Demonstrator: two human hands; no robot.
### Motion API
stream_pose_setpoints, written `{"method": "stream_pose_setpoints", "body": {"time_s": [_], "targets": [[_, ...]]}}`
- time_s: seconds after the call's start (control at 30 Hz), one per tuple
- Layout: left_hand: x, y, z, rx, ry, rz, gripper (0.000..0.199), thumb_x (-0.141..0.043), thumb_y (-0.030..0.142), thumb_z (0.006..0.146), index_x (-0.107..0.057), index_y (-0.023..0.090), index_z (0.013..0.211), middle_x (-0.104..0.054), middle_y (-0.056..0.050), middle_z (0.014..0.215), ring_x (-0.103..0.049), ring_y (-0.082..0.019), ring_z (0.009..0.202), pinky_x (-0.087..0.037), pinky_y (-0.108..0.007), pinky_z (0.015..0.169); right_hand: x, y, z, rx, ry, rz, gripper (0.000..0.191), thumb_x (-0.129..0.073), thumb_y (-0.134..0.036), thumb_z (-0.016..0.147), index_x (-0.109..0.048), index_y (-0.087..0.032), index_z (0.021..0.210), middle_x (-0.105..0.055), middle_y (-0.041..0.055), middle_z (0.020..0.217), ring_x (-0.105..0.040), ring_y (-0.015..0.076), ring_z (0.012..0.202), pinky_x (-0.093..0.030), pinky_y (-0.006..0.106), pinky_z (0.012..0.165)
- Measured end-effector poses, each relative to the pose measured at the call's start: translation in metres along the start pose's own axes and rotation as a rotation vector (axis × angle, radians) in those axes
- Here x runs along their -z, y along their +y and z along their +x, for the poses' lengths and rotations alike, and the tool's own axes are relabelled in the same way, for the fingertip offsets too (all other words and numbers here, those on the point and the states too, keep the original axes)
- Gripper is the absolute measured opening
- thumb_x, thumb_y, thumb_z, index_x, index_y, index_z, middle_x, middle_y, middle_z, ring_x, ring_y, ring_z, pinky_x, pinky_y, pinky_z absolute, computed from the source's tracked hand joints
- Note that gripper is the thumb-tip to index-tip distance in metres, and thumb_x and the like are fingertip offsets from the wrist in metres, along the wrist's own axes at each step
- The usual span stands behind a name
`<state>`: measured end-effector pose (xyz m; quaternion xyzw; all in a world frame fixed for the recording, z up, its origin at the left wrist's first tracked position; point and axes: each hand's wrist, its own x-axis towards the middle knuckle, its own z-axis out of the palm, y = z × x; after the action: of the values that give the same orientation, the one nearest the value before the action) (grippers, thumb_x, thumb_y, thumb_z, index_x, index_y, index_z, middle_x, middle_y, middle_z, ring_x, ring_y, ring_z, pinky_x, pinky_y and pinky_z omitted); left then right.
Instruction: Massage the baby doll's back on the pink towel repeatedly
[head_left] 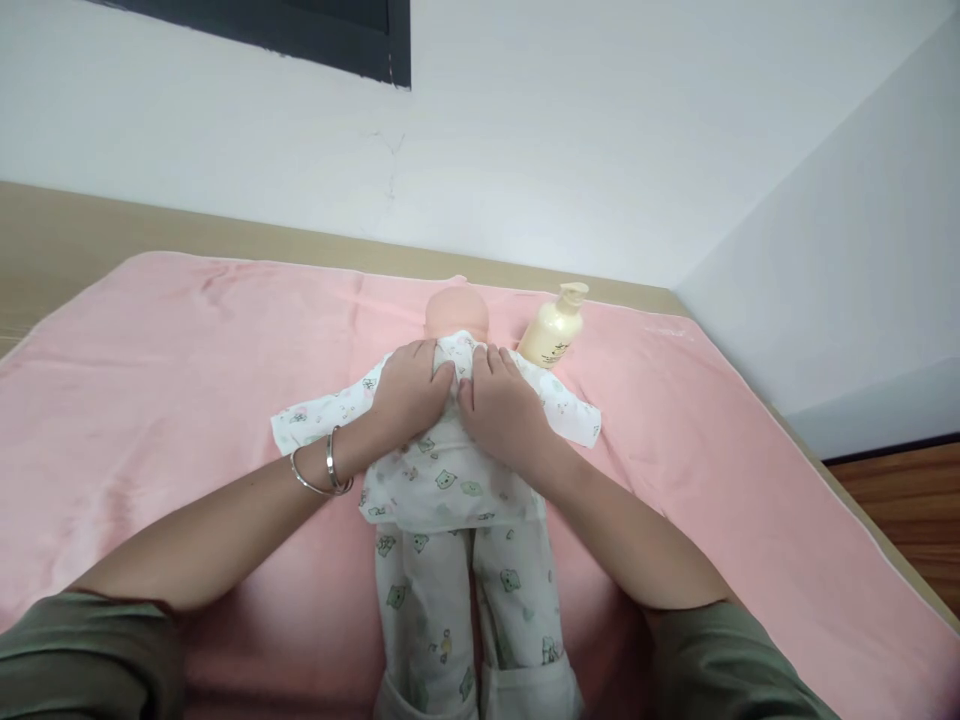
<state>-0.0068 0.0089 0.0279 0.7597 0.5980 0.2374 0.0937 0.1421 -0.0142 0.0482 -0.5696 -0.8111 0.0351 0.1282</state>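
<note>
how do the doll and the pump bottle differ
Size: the doll is much larger than the pump bottle.
Look: the doll wears white clothes printed with small figures, while the bottle is plain pale yellow with dark lettering.
Contact: the left hand and right hand rest on the doll's top; neither touches the bottle.
Shared: both the doll and the bottle are on the pink blanket.

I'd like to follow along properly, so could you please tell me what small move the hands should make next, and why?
Perhaps slide the left hand and right hand gently outward over the patterned top: both lie on it, close together below the doll's head, and its sleeves stretch out to either side.
</note>
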Motion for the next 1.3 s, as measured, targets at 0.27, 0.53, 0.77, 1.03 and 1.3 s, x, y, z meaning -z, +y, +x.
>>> {"method": "stream_pose_setpoints", "body": {"time_s": [0.27,0.53,0.77,1.03,1.3], "targets": [[0.000,0.020,-0.029,-0.113,0.089,0.171,0.048,-0.033,0.025,0.096,-0.052,0.000,0.132,-0.058,-0.026,0.135,-0.051,-0.039,0.128,-0.041,-0.054,0.109,-0.006,0.026,0.027,-0.064,-0.039,0.169,0.045,-0.038,-0.031,0.099,-0.061,-0.002,0.123,-0.062,0.0231,0.134,-0.052,0.0339,0.133,-0.038,0.047,0.118],[0.004,0.008,-0.009,-0.031,-0.010,0.062,0.028,-0.038,0.023,0.090,-0.061,0.011,0.100,-0.068,-0.019,0.102,-0.063,-0.033,0.098,-0.050,-0.047,0.089,-0.008,0.015,0.014,0.030,0.021,0.030,0.050,-0.034,-0.027,0.099,-0.054,0.005,0.131,-0.059,0.0288,0.134,-0.051,0.0379,0.130,-0.038,0.054,0.115],[-0.006,0.006,-0.009,-0.011,0.101,0.053,0.025,-0.036,0.024,0.092,-0.058,0.015,0.101,-0.068,-0.016,0.103,-0.061,-0.032,0.099,-0.048,-0.047,0.090,-0.003,0.007,0.007,0.054,0.056,0.113,0.046,-0.034,-0.021,0.097,-0.056,-0.003,0.133,-0.061,0.0228,0.133,-0.054,0.0322,0.129,-0.045,0.047,0.112],[-0.007,0.007,-0.012,-0.016,0.118,0.014,0.027,-0.039,0.024,0.093,-0.059,0.013,0.107,-0.068,-0.017,0.111,-0.060,-0.034,0.107,-0.047,-0.048,0.097,-0.015,0.023,0.026,-0.030,0.073,0.161,0.048,-0.037,-0.030,0.096,-0.058,-0.004,0.130,-0.060,0.0214,0.137,-0.049,0.0364,0.133,-0.036,0.053,0.117],[-0.006,0.008,-0.012,-0.015,0.107,0.002,0.029,-0.038,0.026,0.093,-0.059,0.013,0.109,-0.067,-0.018,0.113,-0.059,-0.035,0.107,-0.047,-0.051,0.097,-0.012,0.019,0.023,-0.048,0.044,0.164,0.049,-0.035,-0.030,0.096,-0.058,-0.003,0.129,-0.060,0.0230,0.137,-0.050,0.0369,0.132,-0.035,0.053,0.116]]}}
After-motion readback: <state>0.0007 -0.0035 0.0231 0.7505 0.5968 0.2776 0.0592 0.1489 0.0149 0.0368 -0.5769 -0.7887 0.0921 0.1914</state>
